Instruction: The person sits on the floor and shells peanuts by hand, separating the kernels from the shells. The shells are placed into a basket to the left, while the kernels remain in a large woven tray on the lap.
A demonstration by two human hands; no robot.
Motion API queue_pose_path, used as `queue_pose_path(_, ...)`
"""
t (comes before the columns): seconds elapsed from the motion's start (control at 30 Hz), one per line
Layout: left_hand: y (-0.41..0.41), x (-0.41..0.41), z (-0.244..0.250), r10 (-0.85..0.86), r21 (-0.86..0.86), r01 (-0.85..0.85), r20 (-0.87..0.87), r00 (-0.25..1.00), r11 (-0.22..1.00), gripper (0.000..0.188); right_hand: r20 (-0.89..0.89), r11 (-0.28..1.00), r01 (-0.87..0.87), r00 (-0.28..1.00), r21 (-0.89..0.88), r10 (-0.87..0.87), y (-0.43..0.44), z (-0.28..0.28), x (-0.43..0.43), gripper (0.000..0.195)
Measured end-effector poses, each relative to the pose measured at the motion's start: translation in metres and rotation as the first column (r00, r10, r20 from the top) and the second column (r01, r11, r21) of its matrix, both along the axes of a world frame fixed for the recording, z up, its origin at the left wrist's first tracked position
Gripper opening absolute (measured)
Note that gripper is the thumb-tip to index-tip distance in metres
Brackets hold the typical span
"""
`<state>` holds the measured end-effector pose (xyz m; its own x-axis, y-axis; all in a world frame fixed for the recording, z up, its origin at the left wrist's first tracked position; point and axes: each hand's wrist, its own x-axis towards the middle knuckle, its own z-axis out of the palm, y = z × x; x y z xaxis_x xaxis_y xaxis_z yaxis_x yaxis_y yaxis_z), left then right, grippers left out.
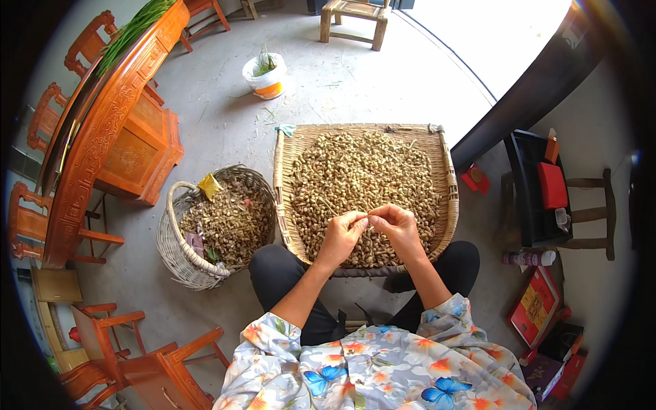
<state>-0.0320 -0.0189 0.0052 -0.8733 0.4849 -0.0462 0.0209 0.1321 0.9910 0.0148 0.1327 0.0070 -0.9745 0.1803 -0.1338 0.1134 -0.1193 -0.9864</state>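
Observation:
A wide, flat woven wicker basket (449,179) lies across my knees, spread with small brown pods that look like peanuts in their shells (353,169). Over its near half, my left hand (342,237) and my right hand (401,229) meet, thumbs and forefingers pinched together at one small brown piece, likely a pod. The fingers cover most of it. To the left on the floor stands a round wicker basket with a handle (171,225). It holds broken shells and debris (225,220), with a yellow wrapper (209,186) at its rim.
Beyond the baskets, a white bucket (264,77) with green stalks stands on the concrete floor. A carved wooden table (110,113) and chairs line the left. A low wooden stool (354,23) is at the top. Right are a black tray (530,195) and red boxes (535,306).

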Motion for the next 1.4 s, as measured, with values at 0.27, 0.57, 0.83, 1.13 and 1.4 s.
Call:
queue_pose_path(0.27,0.002,0.006,0.004,0.120,-0.031,-0.125,-0.125,0.985,0.992,0.016,0.043,0.990,0.094,0.995,-0.105,-0.090,-0.015,0.003,0.005,0.015)
queue_pose_path(0.57,-0.001,0.003,-0.010,0.089,0.308,-0.297,0.545,0.834,0.904,0.017,0.051,0.918,0.303,0.953,-0.256,-0.300,-0.051,-0.003,0.009,0.010)
queue_pose_path(0.83,-0.004,-0.001,-0.005,0.001,0.401,-0.332,0.638,0.770,0.854,0.020,0.240,0.851,0.306,0.946,-0.427,-0.220,-0.055,-0.010,0.011,0.014)
queue_pose_path(1.13,-0.012,-0.008,-0.002,0.002,-0.588,-0.311,-0.465,0.885,0.747,0.016,0.132,0.991,0.137,0.982,-0.008,-0.134,-0.012,-0.003,-0.003,0.019)
queue_pose_path(1.4,-0.026,-0.027,0.008,0.010,0.483,-0.441,0.666,0.746,0.757,0.028,0.087,0.709,0.002,0.992,0.706,-0.090,0.007,-0.020,-0.065,0.011)
